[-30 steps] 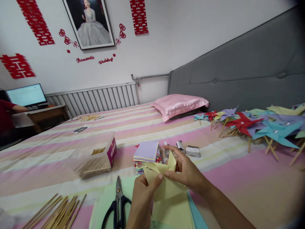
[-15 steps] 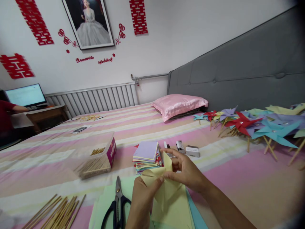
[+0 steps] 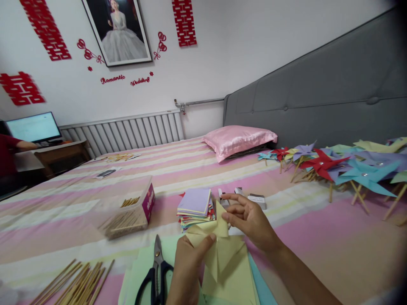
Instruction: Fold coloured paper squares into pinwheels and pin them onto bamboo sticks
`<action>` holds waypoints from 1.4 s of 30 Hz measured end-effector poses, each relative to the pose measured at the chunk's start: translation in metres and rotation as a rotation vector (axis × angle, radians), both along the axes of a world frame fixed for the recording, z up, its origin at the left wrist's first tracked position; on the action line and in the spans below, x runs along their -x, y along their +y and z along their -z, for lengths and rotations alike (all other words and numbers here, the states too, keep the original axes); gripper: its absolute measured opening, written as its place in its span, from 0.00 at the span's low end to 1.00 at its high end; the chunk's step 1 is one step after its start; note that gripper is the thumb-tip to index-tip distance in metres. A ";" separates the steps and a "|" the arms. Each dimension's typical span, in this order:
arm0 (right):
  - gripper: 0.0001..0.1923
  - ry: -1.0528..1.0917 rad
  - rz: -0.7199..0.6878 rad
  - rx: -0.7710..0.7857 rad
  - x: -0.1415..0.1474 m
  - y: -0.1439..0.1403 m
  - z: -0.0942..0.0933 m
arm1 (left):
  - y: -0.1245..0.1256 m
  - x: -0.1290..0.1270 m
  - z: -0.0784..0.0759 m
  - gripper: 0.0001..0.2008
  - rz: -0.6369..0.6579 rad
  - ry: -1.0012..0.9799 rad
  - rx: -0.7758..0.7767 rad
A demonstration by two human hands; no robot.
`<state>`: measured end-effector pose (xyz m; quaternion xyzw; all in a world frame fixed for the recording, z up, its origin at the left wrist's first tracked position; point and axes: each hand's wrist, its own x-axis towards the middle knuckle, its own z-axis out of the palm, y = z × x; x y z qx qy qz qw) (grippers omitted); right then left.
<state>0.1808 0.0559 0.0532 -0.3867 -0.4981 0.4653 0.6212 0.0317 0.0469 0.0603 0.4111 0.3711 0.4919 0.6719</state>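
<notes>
My left hand (image 3: 190,262) grips a pale yellow paper pinwheel (image 3: 222,248), its thumb pressed down near the centre where folded points meet. At the upper blade, my right hand (image 3: 249,216) has its thumb tip over the paper's edge; the index finger stretches out above, apart from the thumb. Whether that thumb touches the blade, I cannot tell. Beneath lie yellow sheets (image 3: 230,288) on blue and green paper (image 3: 136,271). Left of my left hand rest black-handled scissors (image 3: 155,275). Just beyond the pinwheel stands a stack of coloured paper squares (image 3: 195,203).
Small boxes (image 3: 257,200) lie behind my right hand. A clear tub of sticks (image 3: 127,220) and loose sticks (image 3: 82,281) are leftward. Finished pinwheels (image 3: 337,165) stand at right, near a pink pillow (image 3: 240,140). A person's red sleeve (image 3: 9,142) shows far left.
My right thumb has lifted from the pinwheel's centre and moved up to the upper blade. My left hand keeps its hold, with its thumb still near the centre.
</notes>
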 end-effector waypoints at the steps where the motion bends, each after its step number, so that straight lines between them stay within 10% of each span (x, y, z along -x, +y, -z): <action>1: 0.22 -0.004 0.029 -0.009 0.000 0.000 0.000 | 0.001 0.000 0.000 0.16 -0.011 -0.001 0.001; 8: 0.12 -0.061 0.188 -0.199 -0.002 -0.007 -0.009 | 0.009 0.009 0.004 0.19 -0.145 -0.064 0.100; 20: 0.15 -0.319 -0.313 -0.033 0.010 -0.012 0.001 | 0.015 0.015 0.008 0.16 -0.155 -0.262 0.194; 32: 0.23 -0.424 -0.316 -0.047 0.008 -0.013 -0.001 | 0.014 0.013 0.001 0.14 -0.207 -0.294 0.220; 42: 0.05 -0.271 -0.195 -0.054 0.018 -0.009 0.002 | 0.012 0.011 0.007 0.12 -0.173 -0.292 0.196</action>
